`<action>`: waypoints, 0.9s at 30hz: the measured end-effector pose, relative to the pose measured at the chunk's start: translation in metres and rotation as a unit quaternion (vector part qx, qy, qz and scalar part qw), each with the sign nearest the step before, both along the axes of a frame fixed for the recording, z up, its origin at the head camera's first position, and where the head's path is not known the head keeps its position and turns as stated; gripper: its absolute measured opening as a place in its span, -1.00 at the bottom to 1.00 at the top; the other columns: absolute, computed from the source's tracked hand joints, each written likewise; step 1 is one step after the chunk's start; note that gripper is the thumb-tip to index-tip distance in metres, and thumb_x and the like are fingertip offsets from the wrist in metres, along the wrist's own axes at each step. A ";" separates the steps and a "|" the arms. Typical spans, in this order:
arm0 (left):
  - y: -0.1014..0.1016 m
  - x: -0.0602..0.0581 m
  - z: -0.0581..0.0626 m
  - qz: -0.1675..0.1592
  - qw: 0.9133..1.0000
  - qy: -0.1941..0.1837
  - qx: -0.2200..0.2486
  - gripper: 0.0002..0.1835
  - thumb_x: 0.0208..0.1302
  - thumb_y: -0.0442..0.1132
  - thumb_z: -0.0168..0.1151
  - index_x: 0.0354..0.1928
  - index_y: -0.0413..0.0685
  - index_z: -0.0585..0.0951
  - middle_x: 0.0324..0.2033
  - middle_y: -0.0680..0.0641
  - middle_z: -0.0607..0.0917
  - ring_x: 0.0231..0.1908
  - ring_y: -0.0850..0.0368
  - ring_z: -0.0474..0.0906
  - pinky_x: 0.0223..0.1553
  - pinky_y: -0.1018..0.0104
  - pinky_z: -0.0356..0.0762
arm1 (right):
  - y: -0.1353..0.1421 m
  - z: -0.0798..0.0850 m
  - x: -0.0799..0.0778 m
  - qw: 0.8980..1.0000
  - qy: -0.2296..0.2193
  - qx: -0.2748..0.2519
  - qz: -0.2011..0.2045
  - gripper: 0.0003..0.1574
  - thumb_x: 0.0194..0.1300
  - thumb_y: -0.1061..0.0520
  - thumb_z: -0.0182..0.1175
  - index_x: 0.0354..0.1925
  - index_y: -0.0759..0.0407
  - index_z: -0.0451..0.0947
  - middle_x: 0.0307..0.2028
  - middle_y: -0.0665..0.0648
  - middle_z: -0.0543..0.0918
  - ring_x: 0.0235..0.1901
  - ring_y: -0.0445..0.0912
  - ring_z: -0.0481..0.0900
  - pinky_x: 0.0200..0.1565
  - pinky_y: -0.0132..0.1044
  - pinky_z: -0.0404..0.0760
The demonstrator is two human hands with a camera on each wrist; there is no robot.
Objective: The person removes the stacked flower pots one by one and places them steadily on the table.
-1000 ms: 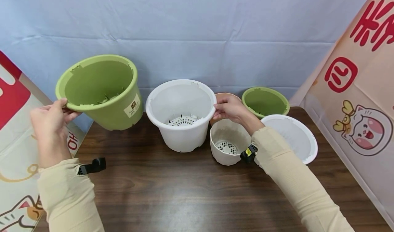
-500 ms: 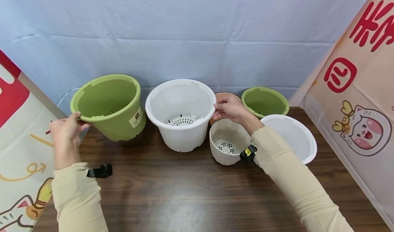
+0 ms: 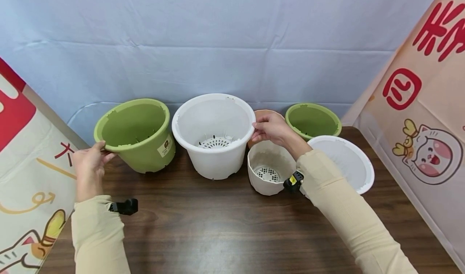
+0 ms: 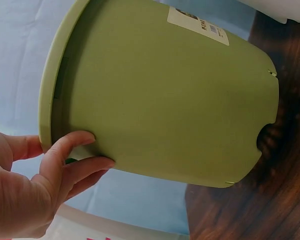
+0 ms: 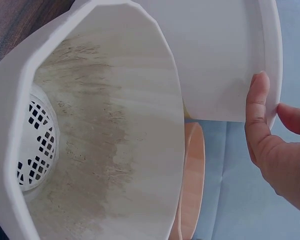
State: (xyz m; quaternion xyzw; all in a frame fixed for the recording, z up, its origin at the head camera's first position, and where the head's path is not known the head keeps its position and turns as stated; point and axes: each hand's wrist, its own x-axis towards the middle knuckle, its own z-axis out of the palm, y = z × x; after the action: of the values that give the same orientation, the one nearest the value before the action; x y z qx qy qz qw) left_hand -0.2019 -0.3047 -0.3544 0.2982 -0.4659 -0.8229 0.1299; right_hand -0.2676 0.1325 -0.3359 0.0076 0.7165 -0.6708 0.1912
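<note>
At the left of the head view is a large green flowerpot [image 3: 145, 157] with a label on its side. My left hand [image 3: 90, 165] pinches its near-left rim, thumb on top and fingers beneath, as the left wrist view also shows. The pot's base is at the wooden table; whether it fully touches I cannot tell. To its right stands a large white flowerpot [image 3: 214, 163] with a slotted bottom. My right hand [image 3: 275, 130] holds that pot's right rim between thumb and fingers [image 5: 257, 107].
Right of the white pot stand a smaller off-white faceted pot [image 3: 270, 161], stained inside, and an orange pot [image 5: 194, 175] behind it. Farther right are a smaller green pot [image 3: 314, 122] and another white pot [image 3: 345, 161]. A pale blue cloth [image 3: 218, 36] hangs behind the table [image 3: 225, 229].
My left hand has lowered the green flowerpot toward the table and moved it right, closer to the white flowerpot. My right hand and the white flowerpot stay in place.
</note>
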 end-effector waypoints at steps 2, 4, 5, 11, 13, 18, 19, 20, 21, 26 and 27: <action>0.001 0.000 -0.003 -0.005 1.000 -0.004 -0.006 -0.95 0.26 -0.45 -0.01 -0.32 -0.33 0.36 -0.70 -0.10 0.55 -0.73 0.12 0.56 -0.65 0.34 0.56 | 0.000 0.000 0.000 1.000 0.000 0.002 -0.002 -0.67 0.37 0.36 -0.11 0.02 0.62 0.22 -0.60 0.22 0.52 -0.65 -0.10 0.56 -0.46 -0.33 0.62; 0.002 0.000 -0.005 -0.008 1.000 -0.006 -0.008 -0.95 0.25 -0.45 -0.01 -0.32 -0.33 0.36 -0.70 -0.10 0.55 -0.73 0.12 0.56 -0.66 0.35 0.56 | 0.000 -0.001 0.000 1.000 0.000 0.003 -0.002 -0.65 0.37 0.36 -0.11 0.03 0.63 0.21 -0.60 0.21 0.53 -0.65 -0.10 0.56 -0.46 -0.33 0.62; 0.002 0.000 -0.007 -0.010 1.000 -0.006 -0.009 -0.95 0.25 -0.45 -0.01 -0.32 -0.33 0.36 -0.70 -0.10 0.55 -0.73 0.12 0.56 -0.66 0.36 0.56 | 0.000 0.000 0.000 1.000 0.000 0.003 -0.004 -0.65 0.37 0.36 -0.10 0.03 0.63 0.21 -0.61 0.21 0.53 -0.65 -0.10 0.56 -0.46 -0.33 0.62; 0.004 -0.001 -0.014 -0.022 1.000 -0.011 -0.012 -0.93 0.26 -0.45 -0.01 -0.37 -0.33 0.37 -0.72 -0.11 0.55 -0.73 0.13 0.56 -0.67 0.37 0.55 | 0.000 0.000 0.002 1.000 0.002 0.006 -0.007 -0.63 0.37 0.36 -0.10 0.05 0.64 0.21 -0.60 0.21 0.53 -0.65 -0.10 0.57 -0.46 -0.33 0.62; 0.004 -0.002 -0.015 -0.026 1.000 -0.014 -0.011 -0.93 0.27 -0.44 -0.01 -0.37 -0.32 0.38 -0.72 -0.10 0.55 -0.73 0.13 0.56 -0.66 0.36 0.56 | 0.000 0.000 0.002 1.000 0.002 0.006 -0.007 -0.62 0.37 0.37 -0.10 0.06 0.64 0.21 -0.60 0.21 0.53 -0.65 -0.10 0.57 -0.45 -0.33 0.62; 0.004 -0.002 -0.018 -0.040 0.999 -0.014 -0.002 -0.94 0.27 -0.43 -0.01 -0.28 -0.32 0.36 -0.69 -0.08 0.55 -0.68 0.14 0.58 -0.63 0.34 0.58 | 0.000 -0.001 0.001 1.000 0.006 0.006 -0.009 -0.63 0.36 0.37 -0.10 0.06 0.65 0.21 -0.61 0.21 0.52 -0.65 -0.10 0.56 -0.46 -0.33 0.62; 0.004 -0.002 -0.018 -0.043 0.999 -0.014 -0.001 -0.94 0.27 -0.43 -0.01 -0.27 -0.32 0.35 -0.68 -0.08 0.56 -0.67 0.14 0.58 -0.62 0.33 0.58 | 0.000 -0.001 0.001 1.000 0.008 0.005 -0.008 -0.63 0.36 0.37 -0.11 0.05 0.65 0.21 -0.61 0.21 0.52 -0.65 -0.10 0.56 -0.46 -0.33 0.62; 0.004 -0.002 -0.019 -0.045 0.999 -0.015 0.000 -0.93 0.28 -0.43 -0.01 -0.25 -0.32 0.34 -0.68 -0.08 0.56 -0.66 0.15 0.58 -0.61 0.33 0.58 | 0.000 -0.001 0.002 1.000 0.009 0.003 -0.007 -0.63 0.36 0.37 -0.11 0.05 0.65 0.21 -0.61 0.21 0.53 -0.65 -0.10 0.56 -0.45 -0.33 0.63; 0.004 -0.002 -0.020 -0.046 0.999 -0.016 0.002 -0.92 0.28 -0.43 -0.01 -0.24 -0.32 0.34 -0.68 -0.08 0.56 -0.66 0.14 0.59 -0.60 0.33 0.58 | 0.000 -0.001 0.002 1.000 0.011 0.002 -0.006 -0.63 0.36 0.38 -0.11 0.04 0.66 0.21 -0.61 0.21 0.53 -0.65 -0.10 0.56 -0.45 -0.33 0.63; 0.003 -0.002 -0.023 -0.051 0.998 -0.022 0.006 -0.94 0.27 -0.43 0.00 -0.26 -0.31 0.36 -0.69 -0.10 0.57 -0.65 0.12 0.59 -0.57 0.32 0.59 | -0.001 -0.002 0.002 1.000 0.015 -0.002 -0.007 -0.64 0.36 0.38 -0.10 0.03 0.66 0.23 -0.62 0.20 0.53 -0.65 -0.10 0.56 -0.46 -0.32 0.63; 0.003 -0.002 -0.023 -0.053 0.998 -0.021 0.007 -0.94 0.27 -0.43 0.00 -0.27 -0.31 0.36 -0.69 -0.10 0.57 -0.64 0.12 0.60 -0.57 0.33 0.59 | -0.001 -0.003 0.002 1.000 0.016 -0.002 -0.009 -0.65 0.36 0.38 -0.10 0.02 0.66 0.24 -0.62 0.20 0.53 -0.66 -0.10 0.56 -0.46 -0.32 0.62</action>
State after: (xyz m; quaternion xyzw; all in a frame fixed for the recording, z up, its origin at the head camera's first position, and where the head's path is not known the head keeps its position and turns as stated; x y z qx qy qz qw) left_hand -0.2038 -0.3019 -0.3776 0.2912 -0.4783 -0.8252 0.0738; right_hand -0.2657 0.1316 -0.3387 0.0035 0.7178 -0.6742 0.1737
